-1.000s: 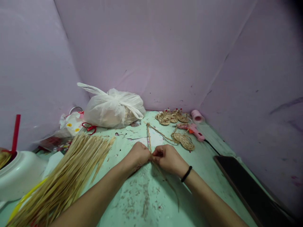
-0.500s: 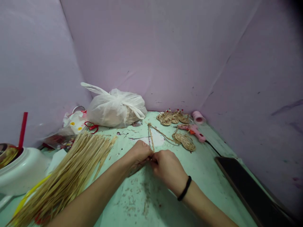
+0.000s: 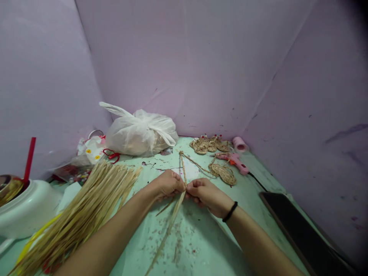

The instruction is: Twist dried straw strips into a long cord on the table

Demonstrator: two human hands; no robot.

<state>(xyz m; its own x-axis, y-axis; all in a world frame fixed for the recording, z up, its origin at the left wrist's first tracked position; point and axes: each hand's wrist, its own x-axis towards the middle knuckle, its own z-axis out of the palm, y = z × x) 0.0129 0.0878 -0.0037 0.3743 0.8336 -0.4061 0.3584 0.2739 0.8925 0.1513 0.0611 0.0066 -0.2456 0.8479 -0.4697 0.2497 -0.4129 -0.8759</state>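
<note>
A thin braided cord of dried plant fibre [image 3: 184,168] runs from a point near the back of the table down to my hands. My left hand [image 3: 169,184] is closed, its fingertips pinching the cord's near end from the left. Opposite it, my right hand [image 3: 205,193], with a black band on the wrist, pinches the same spot from the right. A loose pale fibre strip [image 3: 169,226] hangs from between the fingers toward the table's near side. From its far bend, the cord slants right to a coiled bundle [image 3: 222,172].
Dried fibre strips [image 3: 77,214] lie at left beside a white pot [image 3: 31,211] with a red stick. A tied white bag [image 3: 140,134], woven pieces [image 3: 207,144] and a pink spool [image 3: 240,144] stand along the back. At right are a pink glue gun [image 3: 235,161] and a phone [image 3: 301,230].
My hands have spread slightly apart at the cord's end, the right one moving a little rightward. The long pale strip now shows hanging below them.
</note>
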